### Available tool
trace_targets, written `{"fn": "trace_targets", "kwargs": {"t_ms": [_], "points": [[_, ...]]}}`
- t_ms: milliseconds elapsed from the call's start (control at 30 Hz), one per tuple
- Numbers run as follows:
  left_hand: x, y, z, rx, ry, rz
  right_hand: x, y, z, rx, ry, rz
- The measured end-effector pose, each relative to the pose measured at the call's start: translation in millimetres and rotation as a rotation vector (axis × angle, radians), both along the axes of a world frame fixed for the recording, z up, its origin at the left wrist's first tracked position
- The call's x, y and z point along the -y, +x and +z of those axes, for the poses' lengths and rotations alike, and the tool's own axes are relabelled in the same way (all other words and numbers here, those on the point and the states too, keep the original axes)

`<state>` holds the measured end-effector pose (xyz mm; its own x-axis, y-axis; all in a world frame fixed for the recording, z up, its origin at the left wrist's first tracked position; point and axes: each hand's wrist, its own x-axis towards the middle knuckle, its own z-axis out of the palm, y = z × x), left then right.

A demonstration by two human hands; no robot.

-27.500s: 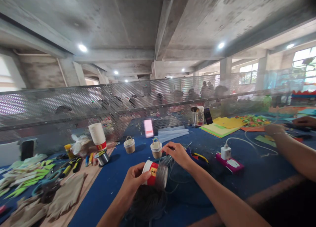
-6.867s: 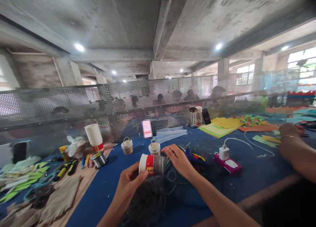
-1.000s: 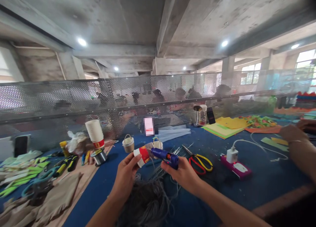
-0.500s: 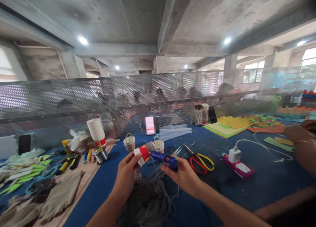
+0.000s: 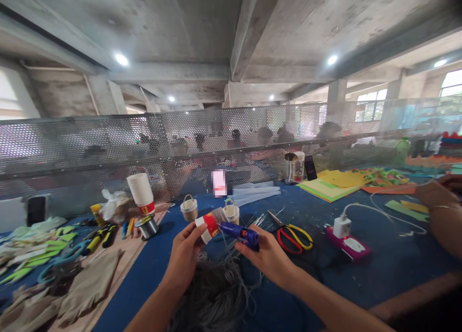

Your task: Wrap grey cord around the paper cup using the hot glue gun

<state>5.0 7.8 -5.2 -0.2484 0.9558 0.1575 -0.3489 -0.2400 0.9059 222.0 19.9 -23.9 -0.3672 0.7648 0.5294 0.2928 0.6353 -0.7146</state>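
Note:
Tilted on its side, a red and white paper cup (image 5: 207, 226) is gripped by my left hand (image 5: 186, 250), fingers wrapped around its base end. My right hand (image 5: 269, 255) is closed around a blue hot glue gun (image 5: 238, 232), its nozzle at the cup's side; whether it touches I cannot tell. Grey cord (image 5: 220, 288) lies in a tangled heap below both hands, and a strand runs up toward the cup. Just behind stand two small cord-wrapped cups with handles, a left basket (image 5: 189, 209) and a right basket (image 5: 231, 211), the latter partly hidden.
Scissors (image 5: 294, 238) with red and yellow handles lie right of my hand, near a purple power strip (image 5: 348, 243) with a white charger. Stacked paper cups (image 5: 140, 190), a wire spool (image 5: 147, 226) and gloves (image 5: 90, 284) are at left. Another person's arm (image 5: 440, 211) reaches in at right.
Almost nothing differs. The glue gun and my right hand have shifted very slightly left, while the cup stays in my left hand.

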Motion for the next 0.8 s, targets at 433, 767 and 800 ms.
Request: {"fn": "trace_targets", "kwargs": {"t_ms": [433, 767, 800], "points": [[-1.0, -0.1, 1.1, 0.022, -0.03, 0.001, 0.3, 0.9, -0.9, 0.021, 0.028, -0.01], [-4.9, -3.4, -2.5, 0.038, -0.045, 0.016, 0.7, 2.0, -0.4, 0.03, 0.021, 0.0], [-5.0, -3.5, -2.4, 0.039, -0.047, 0.02, 0.7, 2.0, -0.5, 0.026, 0.018, -0.002]]}}
